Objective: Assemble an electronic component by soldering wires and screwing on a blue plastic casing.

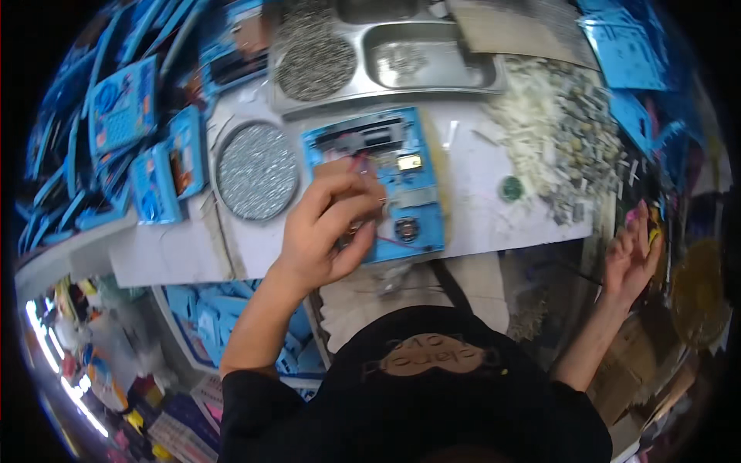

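Note:
A blue plastic casing lies on the white table in front of me, with its inside facing up. It holds a dark long part, a small yellow-lit rectangle, thin wires and a round speaker-like part. Over the casing's left side is my left hand, its fingers curled and pressed together; what they pinch is hidden. Far to the right, past the table's edge, my right hand reaches out with fingers stretched. Small yellow and pink things show beside its fingertips, too blurred to name.
A round tray of small silvery pieces stands left of the casing. Behind it sits a compartmented metal tray with metal parts. Loose white and grey pieces heap at the right. Blue casings pile up at the left.

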`<state>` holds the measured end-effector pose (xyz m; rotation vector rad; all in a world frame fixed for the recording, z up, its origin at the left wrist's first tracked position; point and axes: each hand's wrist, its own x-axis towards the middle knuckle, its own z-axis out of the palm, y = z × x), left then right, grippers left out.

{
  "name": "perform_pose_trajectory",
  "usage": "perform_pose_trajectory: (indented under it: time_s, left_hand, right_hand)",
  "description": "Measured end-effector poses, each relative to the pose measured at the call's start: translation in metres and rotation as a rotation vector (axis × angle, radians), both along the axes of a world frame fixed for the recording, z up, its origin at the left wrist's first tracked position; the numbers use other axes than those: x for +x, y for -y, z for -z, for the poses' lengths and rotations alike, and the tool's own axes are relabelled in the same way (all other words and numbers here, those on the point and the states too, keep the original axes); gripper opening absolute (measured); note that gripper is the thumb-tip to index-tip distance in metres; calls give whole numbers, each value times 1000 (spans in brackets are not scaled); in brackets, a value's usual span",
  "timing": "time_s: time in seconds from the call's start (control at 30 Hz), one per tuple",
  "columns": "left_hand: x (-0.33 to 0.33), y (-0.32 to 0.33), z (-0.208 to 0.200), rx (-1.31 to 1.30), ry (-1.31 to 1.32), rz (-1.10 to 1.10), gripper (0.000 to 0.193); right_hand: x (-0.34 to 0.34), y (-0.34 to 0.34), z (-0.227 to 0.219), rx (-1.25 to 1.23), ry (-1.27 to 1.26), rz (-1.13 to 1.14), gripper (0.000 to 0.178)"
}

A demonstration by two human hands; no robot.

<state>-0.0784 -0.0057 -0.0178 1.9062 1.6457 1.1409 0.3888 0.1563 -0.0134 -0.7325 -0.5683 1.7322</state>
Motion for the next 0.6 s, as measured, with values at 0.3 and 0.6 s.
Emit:
perform_pose_trajectory:
  time_s: [0.3, 0.6]
  left_hand:
    - [-1, -6, 4, 90, -256, 71, 36]
    - [2, -7, 5, 160, -261, -45, 37]
  right_hand:
    - [-233, 23, -8, 873, 1118, -380, 11]
    - [-285, 8, -16, 938, 1479, -593, 21]
